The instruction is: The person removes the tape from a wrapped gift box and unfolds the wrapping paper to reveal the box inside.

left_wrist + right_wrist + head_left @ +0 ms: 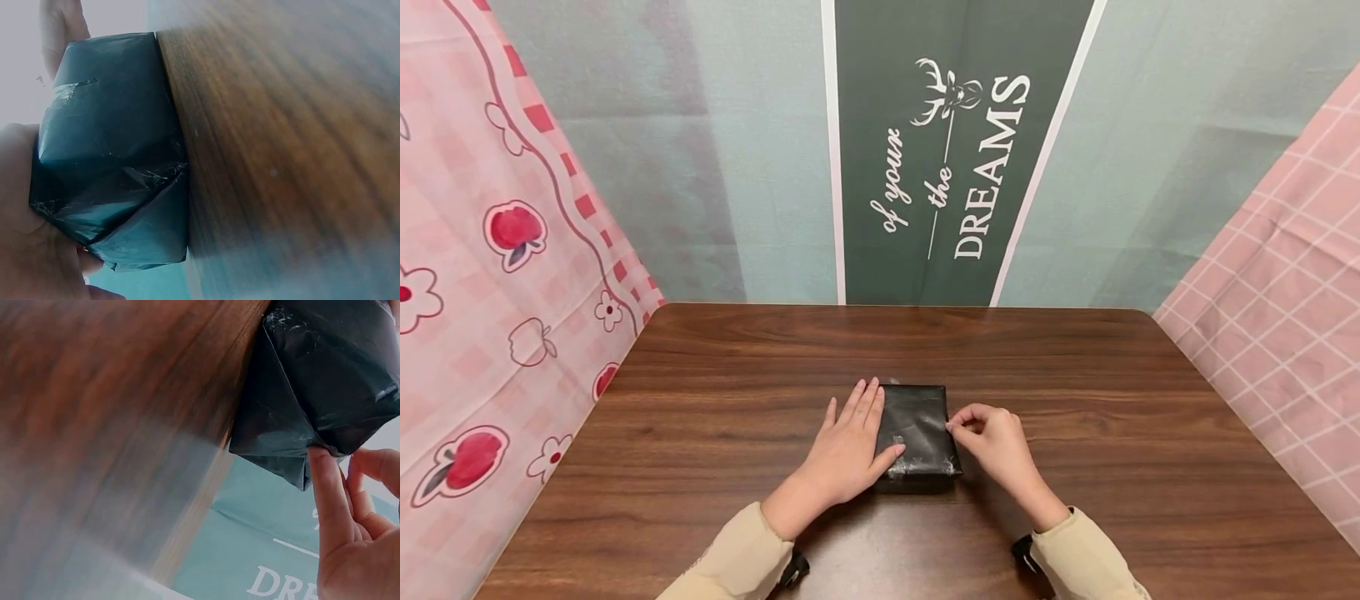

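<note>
A box-shaped package wrapped in shiny black sheet lies on the wooden table, with bits of clear tape on its top and near edge. My left hand rests on its left side, fingers straight and the thumb laid over the top. At the right edge, my right hand pinches the wrapping between thumb and index finger. In the right wrist view, folded black wrapping forms a triangular flap at the package's end, and the thumb touches its edge. The left wrist view shows creased folds on the opposite end.
The brown wood-grain table reaches back to a grey-green curtain with printed lettering. Pink patterned cloth hangs at the left and a pink checked cloth at the right.
</note>
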`<state>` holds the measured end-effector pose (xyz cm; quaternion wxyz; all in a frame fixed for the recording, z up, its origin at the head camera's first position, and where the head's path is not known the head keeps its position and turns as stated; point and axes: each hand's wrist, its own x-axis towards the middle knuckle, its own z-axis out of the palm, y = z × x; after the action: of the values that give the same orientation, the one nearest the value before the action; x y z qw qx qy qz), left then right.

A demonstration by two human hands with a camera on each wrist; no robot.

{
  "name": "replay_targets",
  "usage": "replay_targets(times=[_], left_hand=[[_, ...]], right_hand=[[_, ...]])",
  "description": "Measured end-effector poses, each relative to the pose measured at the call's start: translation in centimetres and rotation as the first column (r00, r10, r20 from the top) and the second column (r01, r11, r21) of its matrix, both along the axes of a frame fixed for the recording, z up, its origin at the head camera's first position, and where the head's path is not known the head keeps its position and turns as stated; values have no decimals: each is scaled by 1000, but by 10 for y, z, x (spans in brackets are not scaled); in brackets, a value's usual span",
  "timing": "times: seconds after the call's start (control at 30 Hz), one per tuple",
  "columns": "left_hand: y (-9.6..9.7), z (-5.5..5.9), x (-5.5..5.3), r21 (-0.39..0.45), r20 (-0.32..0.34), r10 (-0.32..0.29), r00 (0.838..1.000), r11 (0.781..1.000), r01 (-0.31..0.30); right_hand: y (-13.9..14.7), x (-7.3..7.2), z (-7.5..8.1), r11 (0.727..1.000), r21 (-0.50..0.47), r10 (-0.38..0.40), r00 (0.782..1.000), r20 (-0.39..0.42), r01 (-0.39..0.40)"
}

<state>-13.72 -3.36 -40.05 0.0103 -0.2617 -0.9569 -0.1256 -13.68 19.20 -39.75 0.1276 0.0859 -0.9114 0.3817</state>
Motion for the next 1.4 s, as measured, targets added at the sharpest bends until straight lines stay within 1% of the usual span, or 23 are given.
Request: replay_targets(times=[0.1, 0.2, 0.3, 0.37, 0.43, 0.53, 0.57, 0.6, 0.7, 0.77, 0.8, 0.87, 0.93, 0.97, 1.03, 1.07, 1.13, 1.2, 1.3, 1.4], left_hand=[[0, 0, 0, -2, 7, 1, 1000, 1000, -1], [0, 1, 0, -7, 11, 4, 1000, 1000, -4], [0, 0, 0, -6, 3, 3, 1000, 1000, -3], [0, -1, 0, -8, 3, 4, 1000, 1000, -4], [0, -1, -1, -8, -2, 3, 1000, 1000, -3], [0, -1, 0, -9, -3, 2, 1000, 1000, -2], [1, -1, 0, -7, -2, 2, 1000, 1000, -2], [1, -1, 0, -6, -3, 1, 1000, 1000, -1], [1, -1, 0, -4, -3, -1, 1000, 1000, 1], [0, -1, 0, -3, -4, -2, 1000, 1000, 2], [0, -1, 0, -4, -4, -3, 1000, 1000, 3], [0, -1, 0, -4, -2, -4, 1000, 1000, 4], [0, -1, 0, -4, 1, -5, 1000, 1000, 5], [0, -1, 0, -1, -1, -6, 1000, 1000, 6], [0, -1, 0, 2, -1, -6, 1000, 1000, 6], [0, -1, 0, 0, 1, -5, 1000, 1000, 5], [1, -1, 0, -4, 6, -2, 1000, 1000, 2], [1, -2, -1, -8, 7, 0, 1000, 1000, 0], [1, -2, -1, -17, 7, 4, 1000, 1000, -4], [0, -2, -2, -20, 6, 4, 1000, 1000, -4]], right_hand=[[2, -1, 0, 998, -70, 6, 998, 65, -1], [3, -2, 0, 986, -164, 17, 989, 144, 7], [3, -3, 0, 959, -282, 40, 976, 216, 23], [3, -3, 0, 939, -342, 53, 968, 245, 36], [4, -3, 0, 922, -385, 62, 963, 262, 45], [5, -2, 0, 908, -417, 74, 959, 272, 48], [5, -2, 0, 905, -423, 75, 958, 276, 51], [6, -1, 0, 908, -416, 69, 959, 275, 54], [5, 0, 1, 941, -333, 22, 966, 256, 67], [4, 1, 1, 967, -242, -20, 975, 223, 76], [3, 2, 1, 977, -200, -38, 978, 205, 80], [2, 1, 0, 983, -165, -55, 982, 182, 86], [1, 1, 0, 980, -180, -55, 982, 181, 88], [1, 1, -1, 974, -209, -47, 981, 189, 88], [0, 0, -1, 952, -293, -25, 975, 221, 91], [0, 0, -1, 935, -340, -12, 971, 240, 96], [1, -1, -1, 893, -436, 17, 960, 280, 112], [3, -2, -2, 852, -507, 41, 949, 312, 130], [7, -3, -3, 807, -569, 57, 937, 344, 160], [13, -3, -5, 778, -597, 63, 923, 380, 193]])
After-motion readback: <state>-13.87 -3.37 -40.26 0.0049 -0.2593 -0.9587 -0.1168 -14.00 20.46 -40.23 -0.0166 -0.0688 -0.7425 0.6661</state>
